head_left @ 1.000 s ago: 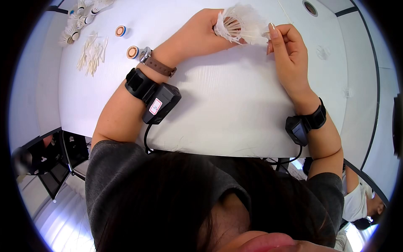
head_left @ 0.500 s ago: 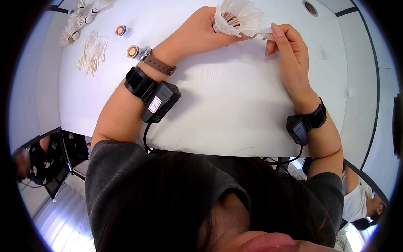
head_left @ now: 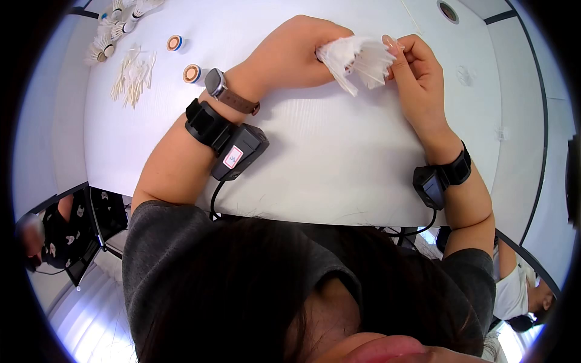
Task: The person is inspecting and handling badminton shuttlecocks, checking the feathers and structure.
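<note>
My left hand (head_left: 301, 53) is closed around the base end of a white feather shuttlecock (head_left: 358, 59), which lies on its side above the table with its skirt facing right. Its feathers look ragged and bent, and a few stick out downward. The cork is hidden inside my left hand. At the rim of the skirt, my right hand (head_left: 419, 75) has thumb and forefinger pinched together on the feather edge. What exactly sits between those fingertips is too small to make out.
The white table (head_left: 315, 163) carries two corks (head_left: 192, 74) and a pile of feather shafts (head_left: 134, 78) on the left. Several shuttlecocks (head_left: 121, 29) stand at the far left. A round hole (head_left: 448, 11) is at the upper right, with feather scraps (head_left: 465, 75) below it.
My left hand has turned, swinging the shuttlecock's open end from facing up to facing right and down. My right hand stays near the skirt's rim, nearly unmoved.
</note>
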{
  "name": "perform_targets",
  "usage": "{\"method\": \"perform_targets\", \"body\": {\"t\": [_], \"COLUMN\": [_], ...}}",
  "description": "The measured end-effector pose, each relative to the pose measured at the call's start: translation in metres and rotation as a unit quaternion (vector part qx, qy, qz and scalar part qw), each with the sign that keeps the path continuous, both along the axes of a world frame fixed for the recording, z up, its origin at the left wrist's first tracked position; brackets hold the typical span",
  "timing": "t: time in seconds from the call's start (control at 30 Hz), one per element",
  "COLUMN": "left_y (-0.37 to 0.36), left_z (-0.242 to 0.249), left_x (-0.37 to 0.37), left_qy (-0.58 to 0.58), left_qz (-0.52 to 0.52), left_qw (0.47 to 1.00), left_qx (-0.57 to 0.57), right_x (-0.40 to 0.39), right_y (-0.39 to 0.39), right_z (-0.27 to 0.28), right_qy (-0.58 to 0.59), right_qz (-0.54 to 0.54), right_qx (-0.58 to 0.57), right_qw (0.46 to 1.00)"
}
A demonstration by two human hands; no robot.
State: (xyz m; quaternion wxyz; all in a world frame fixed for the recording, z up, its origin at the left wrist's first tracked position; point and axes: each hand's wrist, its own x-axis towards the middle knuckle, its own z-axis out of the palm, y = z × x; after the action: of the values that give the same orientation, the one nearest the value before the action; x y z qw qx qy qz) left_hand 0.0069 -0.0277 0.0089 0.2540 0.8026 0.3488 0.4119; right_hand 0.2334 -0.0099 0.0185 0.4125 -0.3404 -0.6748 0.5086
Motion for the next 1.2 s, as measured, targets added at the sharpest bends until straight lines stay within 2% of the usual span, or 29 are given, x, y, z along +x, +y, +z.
{"method": "perform_targets", "body": {"t": [0.1,0.4,0.93,1.03,1.2], "left_y": [-0.002,-0.006,-0.010,-0.011,-0.005], "left_z": [0.003,0.007,0.009,0.009,0.008], "left_x": [-0.001,0.009,0.015,0.013,0.000], "left_qy": [0.098,0.106,0.130,0.143,0.097], "left_qz": [0.007,0.001,0.009,0.005,0.006], "left_qw": [0.992,0.978,0.971,0.975,0.991], "left_qx": [0.084,0.178,0.202,0.172,0.091], "right_x": [-0.001,0.001,0.003,0.004,0.003], "right_y": [0.000,-0.001,-0.002,-0.002,0.000], "right_z": [0.000,0.002,0.008,0.007,0.003], "right_qy": [-0.002,-0.012,-0.001,-0.006,0.005], "right_qz": [-0.002,-0.008,0.006,0.009,-0.013], "right_qx": [0.001,0.014,0.003,0.010,0.019], "right_qw": [1.000,1.000,1.000,1.000,1.000]}}
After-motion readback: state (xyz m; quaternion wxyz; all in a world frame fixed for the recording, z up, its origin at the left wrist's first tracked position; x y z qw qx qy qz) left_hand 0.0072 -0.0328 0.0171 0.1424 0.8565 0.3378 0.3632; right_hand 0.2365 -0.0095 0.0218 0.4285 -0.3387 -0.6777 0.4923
